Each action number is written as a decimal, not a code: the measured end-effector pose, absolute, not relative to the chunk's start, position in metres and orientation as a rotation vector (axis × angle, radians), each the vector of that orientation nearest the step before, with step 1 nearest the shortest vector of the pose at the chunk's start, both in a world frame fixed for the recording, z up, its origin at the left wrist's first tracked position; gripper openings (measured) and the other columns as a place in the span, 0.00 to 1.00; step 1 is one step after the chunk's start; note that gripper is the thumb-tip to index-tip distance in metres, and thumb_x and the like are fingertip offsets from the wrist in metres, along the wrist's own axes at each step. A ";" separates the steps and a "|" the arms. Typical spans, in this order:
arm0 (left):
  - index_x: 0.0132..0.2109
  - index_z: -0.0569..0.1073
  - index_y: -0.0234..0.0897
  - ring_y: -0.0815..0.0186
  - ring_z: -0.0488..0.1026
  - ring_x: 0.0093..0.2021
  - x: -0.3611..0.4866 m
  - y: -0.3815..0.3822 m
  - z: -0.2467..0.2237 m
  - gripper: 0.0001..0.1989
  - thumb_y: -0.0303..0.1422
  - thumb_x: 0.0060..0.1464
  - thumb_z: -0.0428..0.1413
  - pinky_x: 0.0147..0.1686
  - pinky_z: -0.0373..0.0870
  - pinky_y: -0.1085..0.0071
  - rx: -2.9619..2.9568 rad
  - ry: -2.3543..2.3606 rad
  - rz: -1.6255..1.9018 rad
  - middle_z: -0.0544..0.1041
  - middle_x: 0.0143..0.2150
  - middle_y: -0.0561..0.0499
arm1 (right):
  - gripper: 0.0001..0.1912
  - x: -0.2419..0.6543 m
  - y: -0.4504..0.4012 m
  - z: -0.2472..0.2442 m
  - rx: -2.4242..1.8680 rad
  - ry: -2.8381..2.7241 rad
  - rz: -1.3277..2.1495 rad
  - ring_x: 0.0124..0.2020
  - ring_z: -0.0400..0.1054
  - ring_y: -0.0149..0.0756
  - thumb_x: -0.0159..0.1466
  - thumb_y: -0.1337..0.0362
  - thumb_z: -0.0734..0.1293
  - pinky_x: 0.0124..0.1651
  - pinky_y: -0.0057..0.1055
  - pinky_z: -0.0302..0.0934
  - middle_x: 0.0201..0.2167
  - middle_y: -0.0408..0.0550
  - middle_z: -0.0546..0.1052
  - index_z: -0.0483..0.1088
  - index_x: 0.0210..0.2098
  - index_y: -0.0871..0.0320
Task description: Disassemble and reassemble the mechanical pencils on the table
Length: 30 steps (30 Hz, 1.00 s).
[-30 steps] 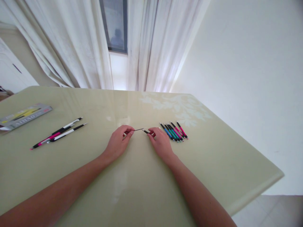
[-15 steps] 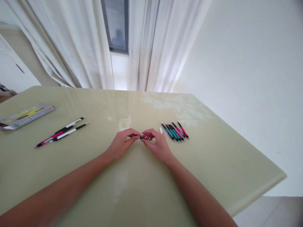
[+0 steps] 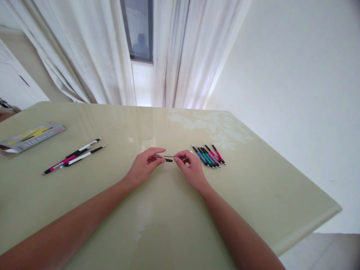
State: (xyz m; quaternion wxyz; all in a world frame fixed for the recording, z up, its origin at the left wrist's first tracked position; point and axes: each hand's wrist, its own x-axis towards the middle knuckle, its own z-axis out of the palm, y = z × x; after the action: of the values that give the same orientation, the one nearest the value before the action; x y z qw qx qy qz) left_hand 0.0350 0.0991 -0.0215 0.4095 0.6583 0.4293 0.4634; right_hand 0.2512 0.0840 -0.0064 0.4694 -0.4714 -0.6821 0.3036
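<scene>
My left hand (image 3: 143,165) pinches a short black pen barrel piece (image 3: 169,160) between thumb and fingers, its index finger stretched out above. My right hand (image 3: 191,167) is closed in a pinch on a thin dark pen refill (image 3: 169,156), which points left toward the left hand. The refill lies just above the black piece in the view, a little apart from it. Close beyond my right hand, a small white pen part (image 3: 191,152) is mostly hidden by the knuckles. Right of that hand lies a row of several coloured pens (image 3: 207,156).
Several white, black and pink pens (image 3: 73,157) lie in a loose group at left on the pale green table (image 3: 157,232). A grey and yellow pen box (image 3: 32,138) rests beyond them near the left edge. Curtains (image 3: 197,56) hang behind the table.
My hands have moved apart. The thin refill now shows between them, and the black piece stays in my left hand. My left index finger has straightened.
</scene>
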 end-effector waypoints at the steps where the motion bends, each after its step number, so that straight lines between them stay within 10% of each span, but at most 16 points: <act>1: 0.51 0.81 0.41 0.58 0.80 0.48 0.035 0.100 -0.020 0.18 0.45 0.59 0.63 0.50 0.77 0.62 1.659 1.102 1.184 0.79 0.57 0.45 | 0.06 0.253 0.085 -0.006 -1.169 -1.638 0.757 0.32 0.70 0.34 0.67 0.60 0.69 0.34 0.30 0.64 0.34 0.46 0.78 0.75 0.37 0.57; 8: 0.47 0.82 0.36 0.60 0.81 0.38 0.035 0.102 -0.018 0.19 0.47 0.59 0.62 0.44 0.78 0.63 1.409 1.137 1.245 0.84 0.36 0.47 | 0.05 0.261 0.087 -0.004 -1.165 -1.535 0.725 0.31 0.66 0.34 0.65 0.61 0.68 0.34 0.30 0.62 0.31 0.44 0.75 0.72 0.35 0.56; 30: 0.44 0.82 0.40 0.60 0.79 0.42 0.035 0.097 -0.016 0.12 0.41 0.58 0.64 0.46 0.76 0.64 1.694 1.087 1.122 0.83 0.42 0.48 | 0.09 0.253 0.081 -0.002 -1.139 -1.729 0.778 0.30 0.69 0.34 0.64 0.60 0.72 0.33 0.30 0.63 0.34 0.47 0.80 0.78 0.42 0.56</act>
State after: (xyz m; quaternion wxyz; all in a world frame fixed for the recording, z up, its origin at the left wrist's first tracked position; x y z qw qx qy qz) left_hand 0.0355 0.0966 -0.0160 0.4066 0.6715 0.4311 0.4450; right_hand 0.2526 0.0810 -0.0019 0.4486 -0.4602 -0.6987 0.3143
